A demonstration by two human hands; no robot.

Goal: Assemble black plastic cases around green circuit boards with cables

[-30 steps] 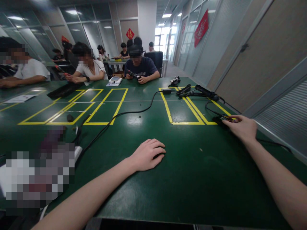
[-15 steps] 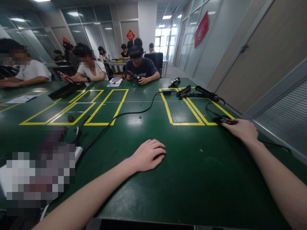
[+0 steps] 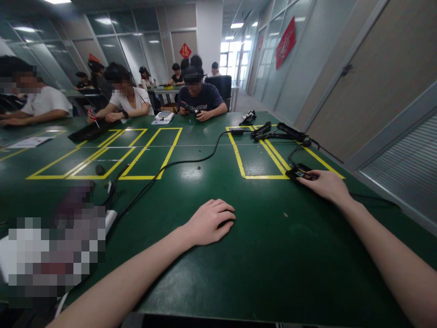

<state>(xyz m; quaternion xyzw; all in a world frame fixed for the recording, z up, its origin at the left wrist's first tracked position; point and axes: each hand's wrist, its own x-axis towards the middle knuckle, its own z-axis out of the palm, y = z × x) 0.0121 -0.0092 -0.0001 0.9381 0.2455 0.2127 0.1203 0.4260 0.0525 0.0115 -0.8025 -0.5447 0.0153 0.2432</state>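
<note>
My left hand (image 3: 210, 222) lies palm down on the green table (image 3: 273, 264), its fingers stretched out and slightly apart, holding nothing. Out to the right, my right hand (image 3: 326, 186) grips a small black device (image 3: 300, 171) by its near side. Some coloured detail shows on top of the device, too small to make out. My fingers cover part of it, and it sits at or just over a yellow tape line (image 3: 269, 177). A black cable (image 3: 291, 155) runs from its far side.
Black straps or folded gear (image 3: 287, 131) lie beyond my right hand. A long black cord (image 3: 184, 161) with a small box (image 3: 236, 131) crosses the table. Blurred-out items (image 3: 78, 241) are at left. A person (image 3: 201, 98) sits opposite; others work at left.
My right hand has slid left with the black device, onto the yellow tape lines. My left hand stays in place. At far left, a co-worker's hands have shifted slightly.
</note>
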